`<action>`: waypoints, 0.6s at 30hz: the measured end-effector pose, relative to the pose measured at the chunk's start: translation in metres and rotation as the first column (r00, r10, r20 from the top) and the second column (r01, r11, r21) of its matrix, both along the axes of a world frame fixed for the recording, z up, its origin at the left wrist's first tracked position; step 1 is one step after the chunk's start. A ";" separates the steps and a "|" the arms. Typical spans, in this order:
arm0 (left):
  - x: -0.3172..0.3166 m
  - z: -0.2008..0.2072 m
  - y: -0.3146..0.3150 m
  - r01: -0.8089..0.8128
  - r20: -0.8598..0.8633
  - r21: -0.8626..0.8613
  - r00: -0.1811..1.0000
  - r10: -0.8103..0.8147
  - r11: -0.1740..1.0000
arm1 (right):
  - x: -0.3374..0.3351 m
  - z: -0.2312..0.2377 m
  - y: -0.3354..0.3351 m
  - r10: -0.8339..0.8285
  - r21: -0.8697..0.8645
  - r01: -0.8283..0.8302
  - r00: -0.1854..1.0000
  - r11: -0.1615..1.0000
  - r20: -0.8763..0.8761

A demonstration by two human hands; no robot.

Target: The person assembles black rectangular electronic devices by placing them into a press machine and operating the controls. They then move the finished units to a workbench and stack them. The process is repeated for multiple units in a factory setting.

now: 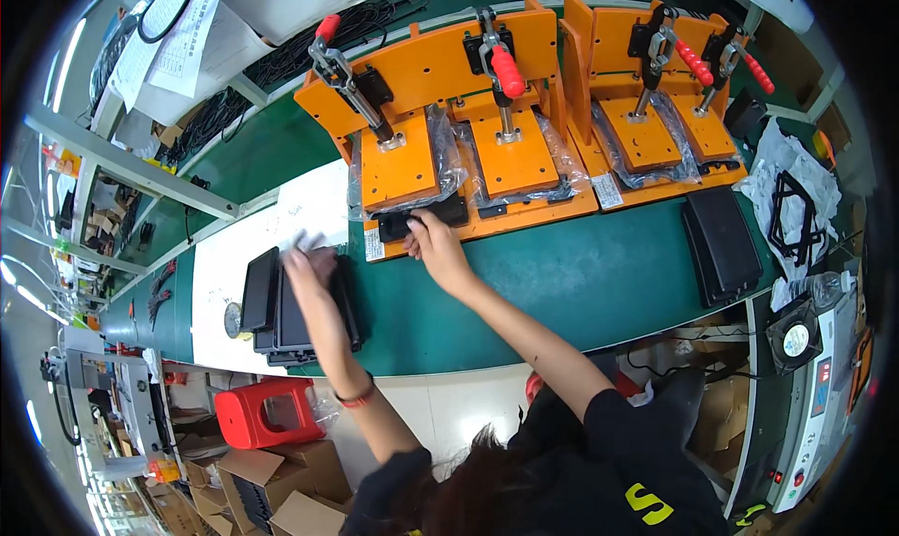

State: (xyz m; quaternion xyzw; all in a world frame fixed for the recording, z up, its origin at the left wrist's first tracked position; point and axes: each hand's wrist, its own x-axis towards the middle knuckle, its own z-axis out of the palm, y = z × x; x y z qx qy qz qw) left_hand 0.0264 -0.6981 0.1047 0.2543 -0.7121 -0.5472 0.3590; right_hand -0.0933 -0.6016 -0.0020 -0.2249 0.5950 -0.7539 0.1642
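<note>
My right hand [433,248] is at the front of the leftmost orange clamping fixture [398,166]. Its fingers are curled against the near edge of a black flat rectangular part [454,212], which sticks out from under the pressing plate. Clear plastic film [448,161] lies around that plate. Motion blurs my left hand [314,266], which is over a stack of black flat panels [292,325] at the left; its fingers are smeared and I see nothing clearly in them. A black panel with a screen-like face [260,291] leans at the stack's left side.
More orange fixtures [646,143] with red-handled toggle clamps [507,73] line the back. Black cases [721,246] are stacked at right, beside black frames [794,220] on white wrapping. A tape roll [233,321] sits left; a red stool [248,418] stands below the green table [562,283].
</note>
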 end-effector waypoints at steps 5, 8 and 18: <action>0.017 -0.050 -0.005 -0.035 0.186 0.066 0.982 0.022 0.997 | -0.026 0.009 -0.002 0.189 0.165 -0.220 0.965 0.961 0.184; -0.014 -0.038 -0.015 -0.040 0.182 -0.005 0.982 0.040 0.999 | -0.025 0.019 0.002 0.193 0.214 -0.237 0.959 0.948 0.208; -0.078 -0.046 -0.047 0.267 -0.053 0.209 0.964 -0.262 0.941 | -0.006 0.018 -0.004 0.186 -0.301 -0.121 0.962 0.946 0.199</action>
